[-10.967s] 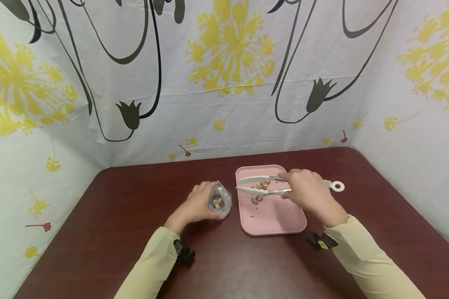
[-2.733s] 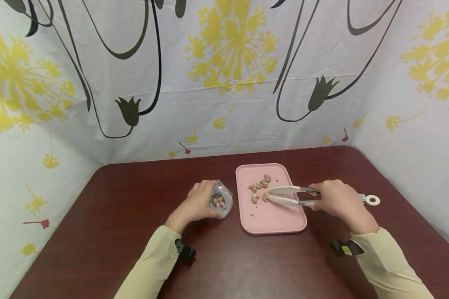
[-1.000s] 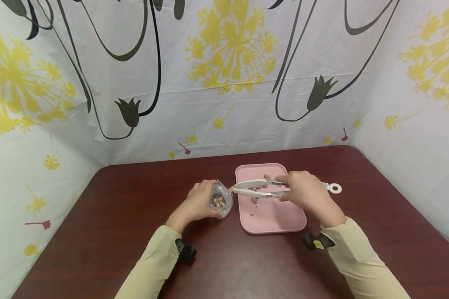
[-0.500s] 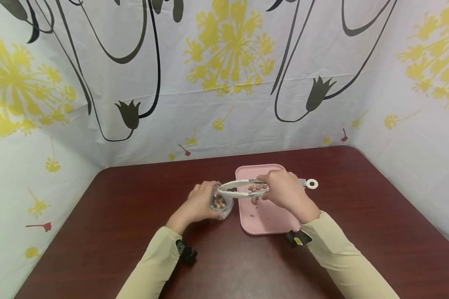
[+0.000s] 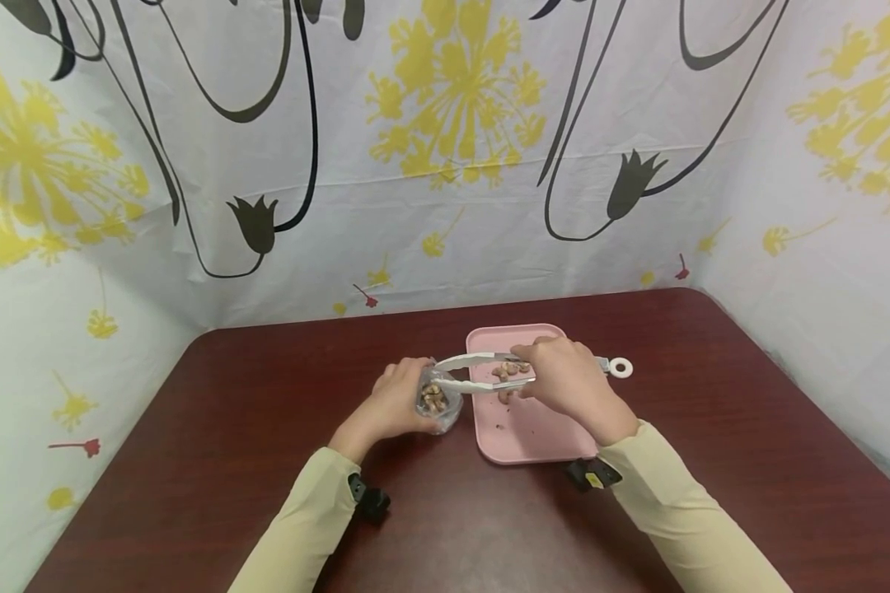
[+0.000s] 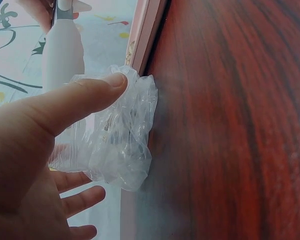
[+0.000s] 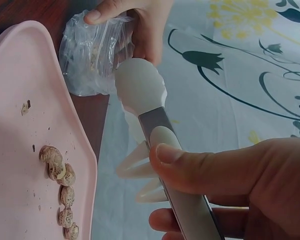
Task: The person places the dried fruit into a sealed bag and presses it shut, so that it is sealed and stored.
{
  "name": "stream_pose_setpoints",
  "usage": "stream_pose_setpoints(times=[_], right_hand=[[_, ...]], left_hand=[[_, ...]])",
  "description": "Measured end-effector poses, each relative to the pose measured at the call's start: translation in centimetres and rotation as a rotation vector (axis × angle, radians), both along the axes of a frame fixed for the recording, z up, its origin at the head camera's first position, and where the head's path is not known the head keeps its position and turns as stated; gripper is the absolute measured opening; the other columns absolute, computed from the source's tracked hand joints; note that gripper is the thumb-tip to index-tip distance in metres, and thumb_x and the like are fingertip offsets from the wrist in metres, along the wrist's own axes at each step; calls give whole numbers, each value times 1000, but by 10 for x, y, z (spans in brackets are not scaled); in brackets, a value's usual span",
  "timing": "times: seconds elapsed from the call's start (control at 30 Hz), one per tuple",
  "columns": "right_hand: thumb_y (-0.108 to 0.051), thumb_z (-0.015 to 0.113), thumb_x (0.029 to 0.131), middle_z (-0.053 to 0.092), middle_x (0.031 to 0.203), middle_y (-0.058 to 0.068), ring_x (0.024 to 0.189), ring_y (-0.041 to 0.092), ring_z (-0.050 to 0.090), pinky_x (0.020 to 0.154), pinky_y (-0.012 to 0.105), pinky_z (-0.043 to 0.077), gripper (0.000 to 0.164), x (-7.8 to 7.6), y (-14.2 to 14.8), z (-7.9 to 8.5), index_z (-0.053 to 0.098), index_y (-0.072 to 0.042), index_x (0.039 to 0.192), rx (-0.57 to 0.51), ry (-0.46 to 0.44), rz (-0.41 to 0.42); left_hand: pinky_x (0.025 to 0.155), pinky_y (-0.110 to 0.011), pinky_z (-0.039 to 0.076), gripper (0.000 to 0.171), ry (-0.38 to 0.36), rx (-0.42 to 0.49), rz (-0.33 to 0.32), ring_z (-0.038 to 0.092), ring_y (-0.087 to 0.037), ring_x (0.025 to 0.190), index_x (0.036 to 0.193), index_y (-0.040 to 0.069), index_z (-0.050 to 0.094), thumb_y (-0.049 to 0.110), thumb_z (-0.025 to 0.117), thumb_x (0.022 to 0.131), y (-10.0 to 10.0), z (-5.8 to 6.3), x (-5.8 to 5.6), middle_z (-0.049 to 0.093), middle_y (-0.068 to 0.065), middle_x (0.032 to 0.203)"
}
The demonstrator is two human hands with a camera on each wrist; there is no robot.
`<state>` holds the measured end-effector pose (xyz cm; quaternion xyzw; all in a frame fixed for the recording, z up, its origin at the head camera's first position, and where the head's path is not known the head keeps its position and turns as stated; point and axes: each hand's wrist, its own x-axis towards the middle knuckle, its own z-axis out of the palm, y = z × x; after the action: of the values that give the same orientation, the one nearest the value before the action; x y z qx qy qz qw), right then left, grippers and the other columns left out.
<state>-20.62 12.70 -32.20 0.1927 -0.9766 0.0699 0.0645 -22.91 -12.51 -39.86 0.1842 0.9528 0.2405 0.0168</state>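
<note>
My left hand [image 5: 396, 402] holds a clear plastic bag [image 6: 122, 135] upright on the table, thumb and fingers around its sides. Several unshelled peanuts [image 5: 434, 399] show through the bag's open mouth. In my right hand [image 5: 567, 380] is a pair of tongs [image 7: 140, 90] with white tips and metal arms. The tong tips stand spread apart over the bag's mouth, with nothing seen between them. More peanuts [image 7: 66, 195] lie on a pink tray [image 5: 534, 436], partly behind the tongs in the head view.
The pink tray stands just right of the bag, with small shell crumbs [image 7: 26, 107] on it. The dark red table [image 5: 282, 371] extends to both sides. A patterned cloth [image 5: 415, 247] hangs behind the table and along its sides.
Over the last second my right hand has moved left, bringing the tongs from the tray's edge over the bag. The tips have spread and let go of a peanut. My left hand has stayed put.
</note>
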Motion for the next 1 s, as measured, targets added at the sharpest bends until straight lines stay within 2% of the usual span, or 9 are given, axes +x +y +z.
stream_pose_setpoints(times=[0.23, 0.8, 1.0], right_hand=[[-26, 85, 67, 69, 87, 4, 78, 27, 65, 62, 44, 49, 51, 2, 6, 1, 70, -16, 114, -3, 14, 5], [-18, 83, 68, 72, 101, 10, 87, 34, 66, 68, 46, 50, 53, 5, 31, 5, 68, -15, 119, -37, -50, -48], [-17, 83, 67, 71, 93, 10, 79, 28, 64, 64, 43, 48, 50, 6, 42, 5, 70, -13, 115, -31, -74, -76]], left_hand=[[98, -46, 35, 97, 6, -1, -5, 42, -26, 112, 139, 9, 39, 34, 90, 60, 0, 0, 1, 49, -9, 130], [101, -48, 34, 99, -12, -7, 7, 41, -27, 114, 141, 9, 37, 34, 89, 62, 1, 0, 1, 46, -10, 132], [99, -48, 35, 98, 3, -7, 0, 41, -28, 113, 140, 8, 38, 34, 89, 61, 0, 1, 2, 47, -11, 132]])
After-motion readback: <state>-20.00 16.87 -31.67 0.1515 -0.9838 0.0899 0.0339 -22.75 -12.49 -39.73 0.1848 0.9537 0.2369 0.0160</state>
